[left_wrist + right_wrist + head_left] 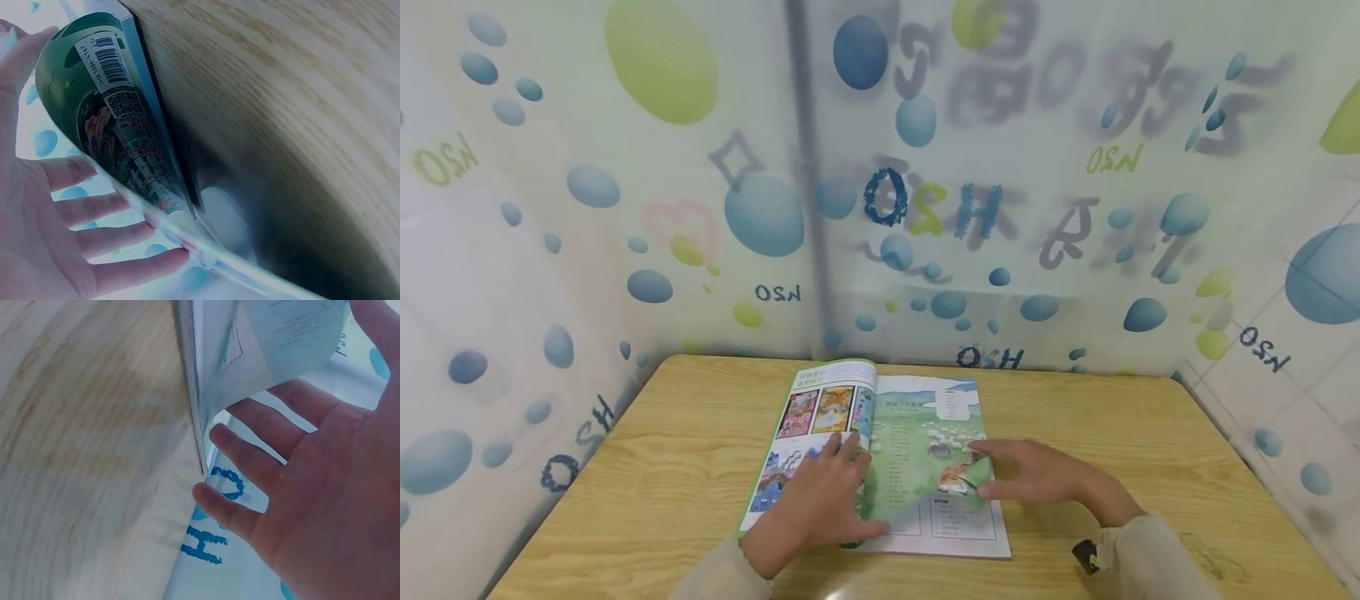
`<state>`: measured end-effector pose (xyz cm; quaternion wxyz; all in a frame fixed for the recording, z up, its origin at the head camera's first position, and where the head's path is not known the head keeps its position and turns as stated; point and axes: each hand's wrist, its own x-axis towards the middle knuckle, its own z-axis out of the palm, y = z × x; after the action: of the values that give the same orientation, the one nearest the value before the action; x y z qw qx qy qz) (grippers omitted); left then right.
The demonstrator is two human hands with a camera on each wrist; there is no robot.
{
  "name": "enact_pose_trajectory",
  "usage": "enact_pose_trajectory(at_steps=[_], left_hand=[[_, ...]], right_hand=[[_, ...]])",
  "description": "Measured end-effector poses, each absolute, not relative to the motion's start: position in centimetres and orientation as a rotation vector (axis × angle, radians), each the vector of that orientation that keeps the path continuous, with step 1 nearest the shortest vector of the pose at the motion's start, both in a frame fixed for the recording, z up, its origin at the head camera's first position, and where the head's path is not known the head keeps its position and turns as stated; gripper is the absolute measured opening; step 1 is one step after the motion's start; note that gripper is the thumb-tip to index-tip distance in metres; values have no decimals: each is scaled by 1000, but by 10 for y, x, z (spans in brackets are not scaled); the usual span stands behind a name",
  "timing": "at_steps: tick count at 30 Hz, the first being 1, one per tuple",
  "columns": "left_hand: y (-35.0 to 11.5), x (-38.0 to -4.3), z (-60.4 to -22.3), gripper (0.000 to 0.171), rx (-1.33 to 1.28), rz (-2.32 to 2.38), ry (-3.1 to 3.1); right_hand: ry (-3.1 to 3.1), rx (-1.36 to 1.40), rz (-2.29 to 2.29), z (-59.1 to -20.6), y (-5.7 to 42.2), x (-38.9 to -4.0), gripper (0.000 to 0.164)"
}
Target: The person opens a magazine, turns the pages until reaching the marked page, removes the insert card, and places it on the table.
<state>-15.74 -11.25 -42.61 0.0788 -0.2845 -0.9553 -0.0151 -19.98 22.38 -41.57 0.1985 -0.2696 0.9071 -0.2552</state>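
An open magazine lies on the wooden table. Its left page carries colourful pictures; its right page has a green meadow picture and text. My left hand rests on the left page by the spine, fingers spread and straight. In the left wrist view, the green back cover with a barcode bows up from the table, and the fingertips pass behind its edge. At the outer edge of the right page, my right hand touches the paper with extended fingers. The right wrist view shows a lifted page bending between thumb and index finger.
The wooden table extends on both sides of the magazine. A pale curtain printed with blue and green drops and "H2O" hangs behind and around it. A small black tag sits at the right sleeve's cuff.
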Motion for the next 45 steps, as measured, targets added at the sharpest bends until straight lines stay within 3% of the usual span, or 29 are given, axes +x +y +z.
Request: enact_pose_trajectory(at_steps=[13,21,27,33,39,45], left_hand=[[-114,-156,-421,92,-834,-70,-2857],[-116,-157,-422,96,-886,-43,-2691],[-117,-155,-422,102,-963,-36,-2601],[-118,-156,-421,86,-1150,24,-2537],[-117,-157,-423,64,-1242,144,-2475],[-116,-159,-424,55,-1243,221,-2417]], right_hand=[[2564,-740,-851,-408,233,-198,60],[2690,-620,-705,-407,235,-197,88],[2692,-616,-631,-413,230,-194,99],[2649,-705,-596,-419,224,-192,108],[2562,-845,-567,-427,220,-188,104],[2574,-843,-532,-428,216,-186,103]])
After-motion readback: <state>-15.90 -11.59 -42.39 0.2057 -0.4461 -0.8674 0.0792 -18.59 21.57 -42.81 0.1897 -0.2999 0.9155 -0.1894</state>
